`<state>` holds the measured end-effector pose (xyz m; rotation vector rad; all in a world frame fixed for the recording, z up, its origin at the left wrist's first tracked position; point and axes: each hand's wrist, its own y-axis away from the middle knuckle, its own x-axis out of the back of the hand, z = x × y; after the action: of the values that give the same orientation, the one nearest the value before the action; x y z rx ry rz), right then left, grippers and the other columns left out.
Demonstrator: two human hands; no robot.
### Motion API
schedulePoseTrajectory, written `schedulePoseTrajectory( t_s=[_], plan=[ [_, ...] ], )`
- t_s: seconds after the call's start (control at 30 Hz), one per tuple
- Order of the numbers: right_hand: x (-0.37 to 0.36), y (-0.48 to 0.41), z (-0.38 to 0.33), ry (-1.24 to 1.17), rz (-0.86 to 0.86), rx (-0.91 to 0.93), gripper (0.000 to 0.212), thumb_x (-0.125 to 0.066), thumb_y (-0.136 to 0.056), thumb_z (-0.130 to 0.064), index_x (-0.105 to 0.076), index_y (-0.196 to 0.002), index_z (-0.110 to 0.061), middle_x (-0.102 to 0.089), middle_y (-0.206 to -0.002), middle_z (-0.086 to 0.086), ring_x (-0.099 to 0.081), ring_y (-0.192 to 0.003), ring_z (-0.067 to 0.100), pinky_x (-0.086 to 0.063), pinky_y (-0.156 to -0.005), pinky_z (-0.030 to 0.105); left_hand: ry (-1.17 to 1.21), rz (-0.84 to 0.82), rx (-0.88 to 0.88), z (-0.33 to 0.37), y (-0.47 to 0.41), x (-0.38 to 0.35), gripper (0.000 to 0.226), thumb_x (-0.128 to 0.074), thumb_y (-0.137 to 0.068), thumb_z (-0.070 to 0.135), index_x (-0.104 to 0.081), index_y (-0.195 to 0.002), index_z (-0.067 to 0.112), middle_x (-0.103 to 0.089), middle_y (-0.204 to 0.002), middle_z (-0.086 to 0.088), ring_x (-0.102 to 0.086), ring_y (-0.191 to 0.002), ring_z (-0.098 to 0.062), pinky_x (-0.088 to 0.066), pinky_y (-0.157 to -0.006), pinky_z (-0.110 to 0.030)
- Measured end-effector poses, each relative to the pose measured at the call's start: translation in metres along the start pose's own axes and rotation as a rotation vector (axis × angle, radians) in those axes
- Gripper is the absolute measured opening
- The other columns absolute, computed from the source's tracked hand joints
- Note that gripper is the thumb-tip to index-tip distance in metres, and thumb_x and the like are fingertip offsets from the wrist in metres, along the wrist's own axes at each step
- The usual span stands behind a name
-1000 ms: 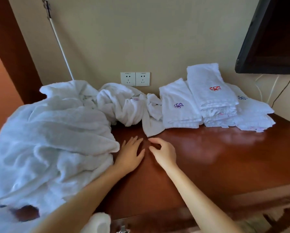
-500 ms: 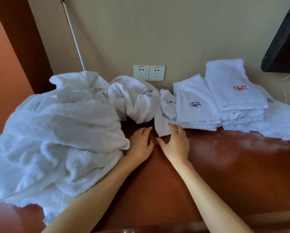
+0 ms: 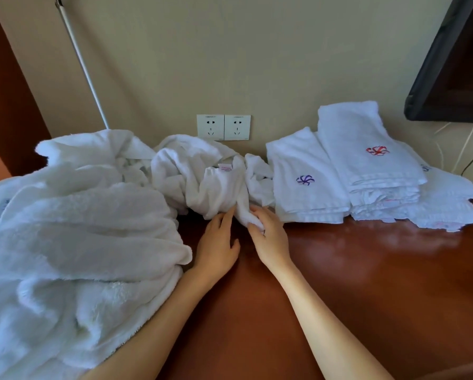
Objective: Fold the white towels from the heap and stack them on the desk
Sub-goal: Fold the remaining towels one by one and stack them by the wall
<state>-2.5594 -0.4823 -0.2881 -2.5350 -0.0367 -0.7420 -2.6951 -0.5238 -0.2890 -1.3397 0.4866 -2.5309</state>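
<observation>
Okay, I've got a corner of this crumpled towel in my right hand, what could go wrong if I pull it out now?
1. The crumpled towel that your right hand pinches lies against the folded pile with the purple emblem; a sideways pull may muss it.
2. It looks twisted into the heap; other towels may drag along.
3. The heap seems to overhang the front edge of the desk and might slide off.
</observation>
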Motion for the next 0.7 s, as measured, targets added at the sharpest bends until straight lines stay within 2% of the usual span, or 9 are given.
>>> schedulePoseTrajectory(
  t_s=[0.1, 0.17, 0.27, 0.3, 0.33, 0.4, 0.43, 0.57, 0.7],
  plan=[
    [0.018, 0.014, -0.01, -0.372, -0.143, -0.199, 0.023, -0.053, -0.091, -0.018, -0.059, -0.11, -0.03, -0.061, -0.114, -0.013, -0.054, -0.109, 0.001, -0.039, -0.089, 0.016, 0.016, 0.002, -0.016, -0.001, -0.001, 0.001, 0.077, -0.058, -0.09, 0.014, -0.015, -0.154, 0.02, -0.029, -0.154, -0.003, -0.033, -0.139, -0.017, -0.033, -0.094, -0.016],
    [0.031, 0.025, -0.011, -0.492, -0.145, -0.257, 0.029, -0.051, -0.082, -0.024, -0.061, -0.109, -0.023, -0.066, -0.112, -0.002, -0.057, -0.106, 0.006, -0.041, -0.09, 0.02, 0.032, -0.008, -0.019, 0.0, 0.001, 0.002, 0.079, -0.057, -0.09, 0.013, -0.012, -0.154, 0.021, -0.025, -0.157, -0.002, -0.028, -0.141, -0.015, -0.028, -0.097, -0.015],
    [0.055, 0.042, -0.018, -0.662, -0.092, -0.331, 0.035, -0.047, -0.078, -0.023, -0.065, -0.108, -0.025, -0.07, -0.104, -0.011, -0.061, -0.1, -0.001, -0.044, -0.085, 0.015, 0.075, -0.037, -0.009, 0.001, 0.003, 0.004, 0.083, -0.059, -0.09, 0.015, -0.007, -0.154, 0.022, -0.02, -0.158, 0.0, -0.024, -0.144, -0.016, -0.024, -0.102, -0.017],
    [0.065, 0.047, -0.018, -0.741, -0.054, -0.357, 0.03, -0.045, -0.085, -0.019, -0.07, -0.099, -0.023, -0.072, -0.094, -0.01, -0.065, -0.091, 0.0, -0.047, -0.078, 0.014, 0.086, -0.044, -0.014, 0.002, 0.004, 0.005, 0.085, -0.06, -0.09, 0.018, -0.006, -0.155, 0.023, -0.023, -0.157, 0.0, -0.028, -0.142, -0.016, -0.026, -0.102, -0.018],
    [0.074, 0.052, -0.016, -0.793, -0.015, -0.398, 0.038, -0.039, -0.092, -0.012, -0.073, -0.079, -0.022, -0.071, -0.076, -0.01, -0.065, -0.074, 0.0, -0.048, -0.066, 0.012, 0.105, -0.039, -0.025, 0.002, 0.003, 0.006, 0.086, -0.061, -0.089, 0.023, -0.006, -0.155, 0.025, -0.029, -0.155, 0.0, -0.034, -0.138, -0.016, -0.031, -0.103, -0.019],
    [0.096, 0.067, -0.012, -0.902, 0.084, -0.463, 0.065, -0.028, -0.096, -0.006, -0.06, -0.042, -0.021, -0.054, -0.048, -0.011, -0.053, -0.048, 0.002, -0.041, -0.047, 0.013, 0.117, -0.006, -0.052, 0.004, 0.004, 0.006, 0.087, -0.062, -0.087, 0.038, -0.005, -0.153, 0.034, -0.042, -0.144, 0.0, -0.047, -0.126, -0.016, -0.045, -0.097, -0.028],
    [0.107, 0.075, -0.009, -0.957, 0.121, -0.499, 0.065, -0.029, -0.095, -0.008, -0.053, -0.036, -0.022, -0.049, -0.045, -0.011, -0.049, -0.047, 0.005, -0.039, -0.045, 0.015, 0.095, 0.003, -0.045, 0.007, 0.007, 0.006, 0.088, -0.063, -0.085, 0.043, -0.006, -0.152, 0.037, -0.044, -0.138, -0.002, -0.049, -0.12, -0.018, -0.049, -0.091, -0.031],
    [0.159, 0.102, 0.005, -0.959, 0.164, -0.568, 0.071, -0.029, -0.097, -0.011, -0.05, -0.03, -0.023, -0.046, -0.039, -0.01, -0.049, -0.039, 0.003, -0.039, -0.041, 0.013, -0.026, 0.009, -0.062, 0.018, 0.021, 0.007, 0.095, -0.072, -0.074, 0.054, -0.02, -0.15, 0.033, -0.028, -0.133, -0.007, -0.039, -0.117, -0.021, -0.047, -0.092, -0.033],
    [0.215, 0.119, 0.035, -0.889, 0.327, -0.633, 0.062, -0.034, -0.101, -0.017, -0.059, -0.044, -0.024, -0.055, -0.047, -0.007, -0.059, -0.049, 0.007, -0.046, -0.047, 0.018, 0.056, 0.039, -0.156, 0.032, 0.028, 0.003, 0.095, -0.078, -0.07, 0.052, -0.03, -0.144, 0.015, -0.041, -0.14, -0.008, -0.04, -0.128, -0.021, -0.041, -0.103, -0.035]
  ],
)
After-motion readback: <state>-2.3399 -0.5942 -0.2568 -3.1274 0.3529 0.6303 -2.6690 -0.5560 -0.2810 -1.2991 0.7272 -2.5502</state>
